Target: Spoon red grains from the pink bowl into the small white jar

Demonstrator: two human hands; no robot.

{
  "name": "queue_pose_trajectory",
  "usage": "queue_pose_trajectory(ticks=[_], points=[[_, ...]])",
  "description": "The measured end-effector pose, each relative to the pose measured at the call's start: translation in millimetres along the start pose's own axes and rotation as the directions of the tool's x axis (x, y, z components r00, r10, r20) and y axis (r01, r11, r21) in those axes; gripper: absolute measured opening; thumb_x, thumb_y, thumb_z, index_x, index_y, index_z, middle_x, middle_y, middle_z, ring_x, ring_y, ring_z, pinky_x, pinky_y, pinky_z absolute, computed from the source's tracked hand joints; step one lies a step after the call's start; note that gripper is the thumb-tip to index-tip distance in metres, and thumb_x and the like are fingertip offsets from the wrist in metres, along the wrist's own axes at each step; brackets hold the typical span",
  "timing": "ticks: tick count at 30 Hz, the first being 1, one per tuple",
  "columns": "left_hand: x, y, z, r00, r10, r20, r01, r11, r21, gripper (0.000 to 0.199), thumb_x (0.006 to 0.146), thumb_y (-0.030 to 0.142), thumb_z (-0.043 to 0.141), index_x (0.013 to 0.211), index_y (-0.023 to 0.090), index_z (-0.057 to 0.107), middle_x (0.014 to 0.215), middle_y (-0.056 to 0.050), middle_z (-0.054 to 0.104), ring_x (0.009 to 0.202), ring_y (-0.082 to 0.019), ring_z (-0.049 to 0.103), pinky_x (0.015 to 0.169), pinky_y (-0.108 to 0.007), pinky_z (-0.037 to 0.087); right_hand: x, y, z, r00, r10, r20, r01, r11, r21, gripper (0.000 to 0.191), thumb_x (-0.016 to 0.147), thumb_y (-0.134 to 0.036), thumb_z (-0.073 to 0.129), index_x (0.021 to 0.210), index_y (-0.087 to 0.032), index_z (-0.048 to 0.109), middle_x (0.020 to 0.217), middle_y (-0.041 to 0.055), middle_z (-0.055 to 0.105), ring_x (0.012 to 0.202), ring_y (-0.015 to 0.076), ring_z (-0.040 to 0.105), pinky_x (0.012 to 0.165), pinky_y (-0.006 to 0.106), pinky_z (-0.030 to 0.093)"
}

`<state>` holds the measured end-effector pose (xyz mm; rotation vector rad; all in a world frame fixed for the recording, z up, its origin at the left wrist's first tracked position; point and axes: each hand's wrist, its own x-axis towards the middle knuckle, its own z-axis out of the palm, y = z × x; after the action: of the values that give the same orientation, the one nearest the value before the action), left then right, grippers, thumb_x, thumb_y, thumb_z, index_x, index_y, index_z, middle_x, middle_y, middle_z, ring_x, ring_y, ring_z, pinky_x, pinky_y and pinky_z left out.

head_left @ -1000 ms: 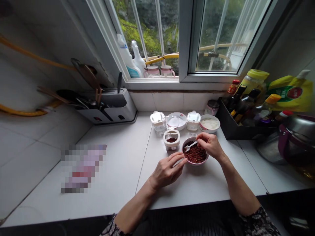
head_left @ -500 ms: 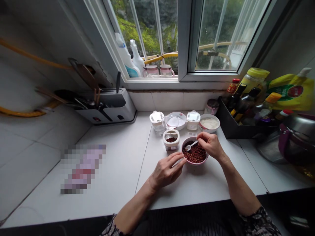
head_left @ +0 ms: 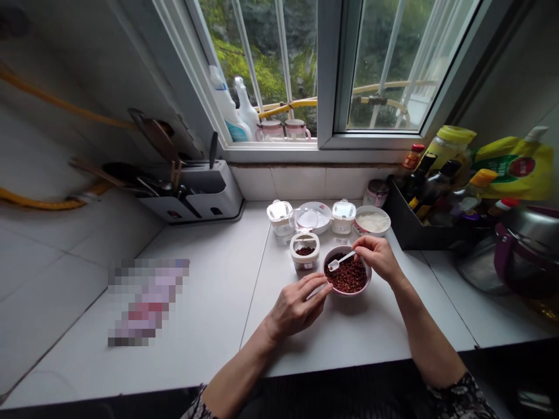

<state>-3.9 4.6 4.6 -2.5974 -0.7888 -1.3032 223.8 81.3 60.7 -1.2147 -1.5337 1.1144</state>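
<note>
A round bowl point(head_left: 348, 284) with a pink rim holds dark red dried bits. My right hand point(head_left: 376, 256) pinches the handle of a small white spoon point(head_left: 335, 265), whose scoop is over the bits at the bowl's left side. My left hand point(head_left: 299, 304) touches the bowl's left edge with its fingertips; whether it grips the rim is hard to tell. Just left of the bowl stands a small clear jar point(head_left: 304, 256) with a white collar and its lid raised, with similar dark bits inside.
Behind are two lidded jars point(head_left: 280, 216) point(head_left: 343, 215), a bowl of white powder point(head_left: 321, 218) and a bowl of white grains point(head_left: 372, 221). A black bottle box point(head_left: 408, 230) and metal pot point(head_left: 480, 262) stand right, a utensil holder point(head_left: 218, 195) left.
The camera view has shifted slightly, so the scene sits a little lower. My right hand has moved slightly away from the spoon's scoop, and more of the handle shows.
</note>
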Motion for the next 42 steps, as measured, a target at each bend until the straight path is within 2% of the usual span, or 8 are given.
queue_pose_trajectory(ticks=[13,21,25,28,31,33,37,42], points=[[0,0,0.5,1.0,0.001,-0.008,-0.001,1.0,0.0,0.029,0.092,0.007,0.051,0.118,0.011,0.062,0.109,-0.014,0.068,0.109,-0.024,0.065,0.088,-0.037,0.062,3,-12,5,0.992,0.076,-0.097,-0.06,0.984,0.165,0.015,0.059,-0.03,0.064,0.065,-0.016,0.065,0.048,-0.0012,0.061,0.036,0.0069,0.038,0.037,0.021,0.029],[-2,-1,2.1,1.0,-0.001,0.002,0.001,1.0,-0.006,0.029,0.091,0.006,0.051,0.118,0.01,0.062,0.109,-0.015,0.068,0.109,-0.024,0.065,0.087,-0.037,0.062,2,-23,35,0.969,-0.142,-0.204,0.165,0.982,0.097,0.017,0.075,-0.035,0.063,0.076,-0.018,0.065,0.058,0.0001,0.065,0.043,0.0112,0.051,0.041,0.023,0.04],[-1,0,2.5,1.0,-0.005,-0.003,0.005,1.0,-0.007,0.031,0.091,0.006,0.05,0.12,0.012,0.061,0.108,-0.014,0.068,0.11,-0.024,0.065,0.088,-0.037,0.062,-4,-20,50,0.881,-0.435,-0.186,0.406,0.897,-0.176,0.013,0.088,-0.027,0.056,0.086,-0.019,0.066,0.071,0.0035,0.071,0.063,0.0168,0.067,0.061,0.027,0.053],[0,0,2.3,1.0,-0.003,-0.01,0.003,1.0,0.003,0.032,0.092,0.006,0.05,0.12,0.012,0.061,0.107,-0.013,0.069,0.109,-0.023,0.066,0.088,-0.036,0.062,-7,-16,53,0.758,-0.652,0.011,0.597,0.688,-0.414,0.019,0.09,-0.016,0.051,0.091,-0.02,0.069,0.081,0.0066,0.075,0.073,0.0187,0.07,0.069,0.029,0.054],[1,1,1.3,1.0,-0.006,-0.007,0.006,1.0,0.007,0.032,0.092,0.007,0.048,0.121,0.014,0.061,0.107,-0.013,0.069,0.109,-0.023,0.066,0.088,-0.036,0.062,-9,-15,48,0.669,-0.732,0.125,0.688,0.548,-0.475,0.023,0.09,-0.011,0.048,0.093,-0.019,0.069,0.084,0.0076,0.075,0.076,0.0192,0.071,0.07,0.029,0.054],[2,1,0.3,1.0,-0.003,-0.006,0.003,1.0,0.005,0.033,0.093,0.007,0.048,0.122,0.014,0.061,0.108,-0.013,0.069,0.11,-0.023,0.066,0.089,-0.037,0.062,-10,-16,41,0.686,-0.726,0.053,0.661,0.591,-0.463,0.02,0.09,-0.013,0.049,0.091,-0.019,0.068,0.082,0.0065,0.074,0.072,0.0181,0.069,0.069,0.029,0.053],[2,1,-1.3,1.0,-0.005,0.002,0.005,1.0,0.002,0.032,0.092,0.007,0.049,0.121,0.013,0.061,0.109,-0.014,0.069,0.109,-0.023,0.066,0.089,-0.037,0.062,-11,-13,21,0.839,-0.526,-0.14,0.454,0.818,-0.353,0.013,0.086,-0.02,0.054,0.081,-0.019,0.065,0.065,0.0009,0.067,0.055,0.0141,0.06,0.055,0.024,0.049],[1,1,-1.1,1.0,0.0,0.006,0.0,1.0,-0.001,0.031,0.091,0.006,0.051,0.119,0.011,0.062,0.11,-0.015,0.068,0.11,-0.024,0.065,0.091,-0.037,0.061,-8,-3,10,0.928,-0.356,-0.115,0.302,0.894,-0.33,0.014,0.08,-0.022,0.052,0.07,-0.018,0.062,0.056,-0.0012,0.06,0.049,0.0123,0.053,0.05,0.023,0.043]])
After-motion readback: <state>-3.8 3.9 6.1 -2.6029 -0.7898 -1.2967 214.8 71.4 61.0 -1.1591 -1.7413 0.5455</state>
